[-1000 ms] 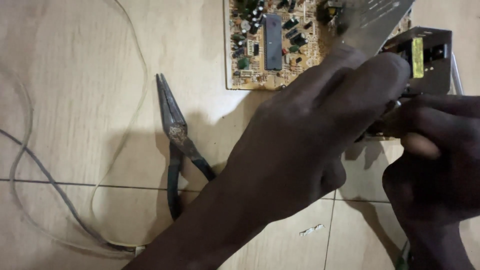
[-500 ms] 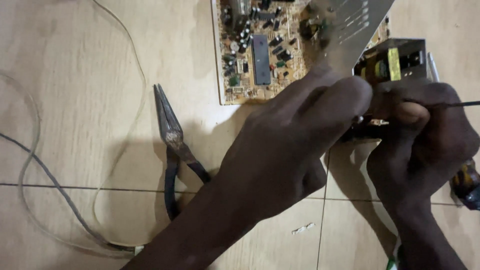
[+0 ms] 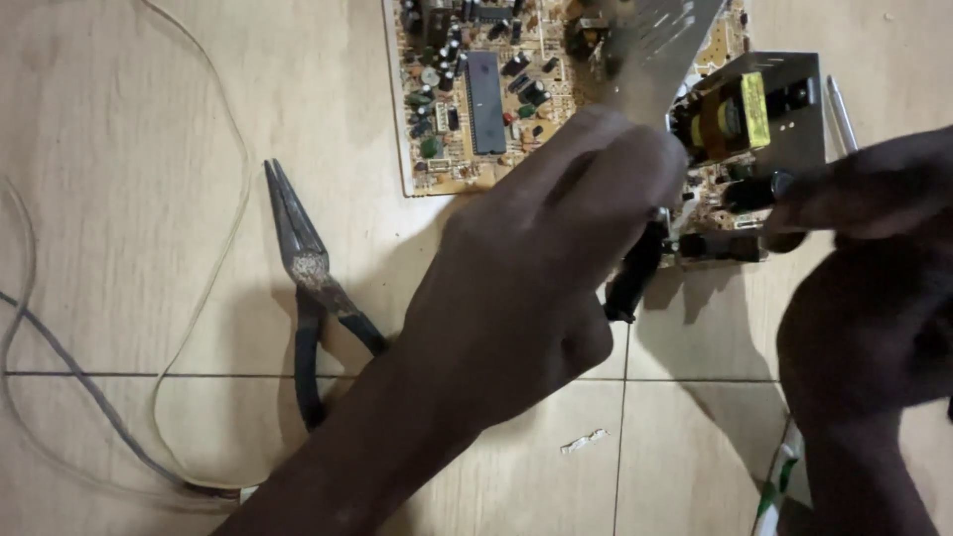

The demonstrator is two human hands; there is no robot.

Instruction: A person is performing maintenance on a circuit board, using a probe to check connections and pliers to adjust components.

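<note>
**Between the two hands: a small power board, held at its near edge**

Just beyond the knuckles of the left hand (image 3: 541,268) sits the small circuit board (image 3: 749,159), with its yellow-wrapped transformer (image 3: 730,114) facing up and a metal shield plate behind it. This hand is clenched around a black tool handle (image 3: 635,273), whose long axis runs from the heel of the hand up and to the right, toward the board's near-left corner. The tool's tip is hidden under the fingers.

To the right of that board, the right hand (image 3: 874,258) reaches in from the side, its fingertips pinching at a dark cylindrical part (image 3: 759,189) on the board's near edge; how tight the grip is cannot be made out. Both hands are touching or just beside the board, the right one nearer to the component.

Further from the left hand, a larger circuit board (image 3: 476,89) lies flat on the tiled floor (image 3: 129,119). To the left of the left forearm, well apart, rest long-nose pliers (image 3: 303,273), jaws pointing away, and a loop of thin wire (image 3: 213,258). Open floor lies on that side; the right side is crowded.
</note>
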